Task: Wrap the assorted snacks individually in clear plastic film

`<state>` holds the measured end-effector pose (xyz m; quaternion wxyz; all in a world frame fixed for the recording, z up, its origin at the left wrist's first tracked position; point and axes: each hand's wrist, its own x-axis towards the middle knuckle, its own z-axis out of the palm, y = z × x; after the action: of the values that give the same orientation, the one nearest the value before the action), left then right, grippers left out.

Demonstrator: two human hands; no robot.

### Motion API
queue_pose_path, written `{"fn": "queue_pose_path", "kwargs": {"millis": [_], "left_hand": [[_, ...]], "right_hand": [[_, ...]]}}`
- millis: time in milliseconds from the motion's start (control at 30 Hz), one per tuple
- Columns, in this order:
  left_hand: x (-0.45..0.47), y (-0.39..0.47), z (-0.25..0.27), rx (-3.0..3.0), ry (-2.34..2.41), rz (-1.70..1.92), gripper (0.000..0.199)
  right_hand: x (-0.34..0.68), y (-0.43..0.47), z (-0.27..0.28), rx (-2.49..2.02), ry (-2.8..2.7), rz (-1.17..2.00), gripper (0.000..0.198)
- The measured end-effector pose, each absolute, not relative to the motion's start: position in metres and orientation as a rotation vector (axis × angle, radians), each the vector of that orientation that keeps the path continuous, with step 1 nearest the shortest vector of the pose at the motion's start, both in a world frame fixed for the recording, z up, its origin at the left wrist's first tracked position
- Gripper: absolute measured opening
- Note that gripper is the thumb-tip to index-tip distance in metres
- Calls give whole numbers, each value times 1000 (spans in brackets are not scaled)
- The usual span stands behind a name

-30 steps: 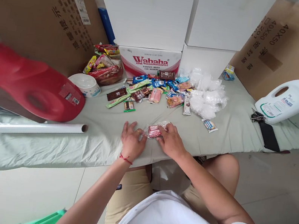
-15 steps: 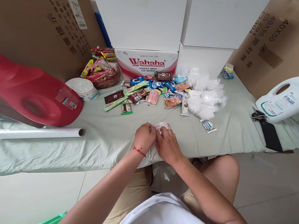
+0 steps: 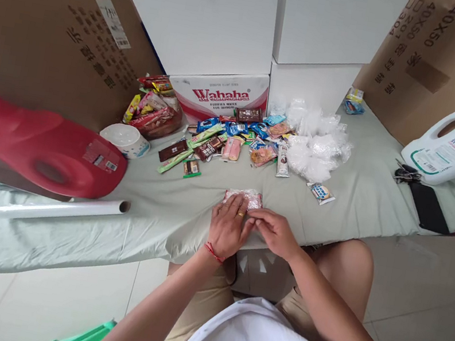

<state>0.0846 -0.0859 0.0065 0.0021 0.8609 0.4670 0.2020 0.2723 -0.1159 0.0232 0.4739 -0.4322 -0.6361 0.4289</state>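
A red-and-white packet wrapped in clear bubbly plastic (image 3: 252,198) lies on the cloth near the table's front edge. My left hand (image 3: 227,226) rests flat on its near left part, fingers stretched out together, and covers much of it. At its near right corner, the thumb and fingers of my right hand (image 3: 276,232) are drawn together in a pinch on the wrapping, close to my left thumb. What exactly lies between those fingertips is partly hidden. Beyond the packet is a pile of wrapped snacks (image 3: 233,149), with clumps of clear plastic packaging (image 3: 316,150) to its right.
At left stand a red jug (image 3: 81,160), a white tub (image 3: 125,140), a snack-filled bowl (image 3: 161,119) and a white roll (image 3: 64,210). A white detergent bottle (image 3: 454,144), keys (image 3: 408,173) and a black phone (image 3: 428,207) lie right. Boxes (image 3: 222,97) form the back.
My left hand has gone from gripping the packet to lying flat on it. My right hand has slid right to its corner. More of the packet shows. The view has shifted slightly.
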Motion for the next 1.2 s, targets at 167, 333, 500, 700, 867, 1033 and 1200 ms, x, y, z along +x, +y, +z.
{"fn": "queue_pose_path", "kwargs": {"millis": [167,333,500,700,867,1033,1200], "left_hand": [[91,-85,11,2817,1396,534,70],[94,-53,11,2798,1409,479,55],[88,-20,27,2440,1404,609,33],[131,-49,59,1219,882,993,40],[192,-81,47,912,724,887,39],[209,-69,38,1428,872,808,36],[159,-37,42,2012,1151,928,29]], "right_hand": [[317,-133,16,-1195,-1097,1081,17],[339,-159,8,-1196,-861,1122,15],[350,-174,11,-1183,-798,1150,17],[340,-153,27,-1121,-781,1228,47],[310,-142,40,-1002,-713,1288,54],[355,-140,49,-1221,-639,1041,41],[506,-73,64,-1490,-650,494,38]]}}
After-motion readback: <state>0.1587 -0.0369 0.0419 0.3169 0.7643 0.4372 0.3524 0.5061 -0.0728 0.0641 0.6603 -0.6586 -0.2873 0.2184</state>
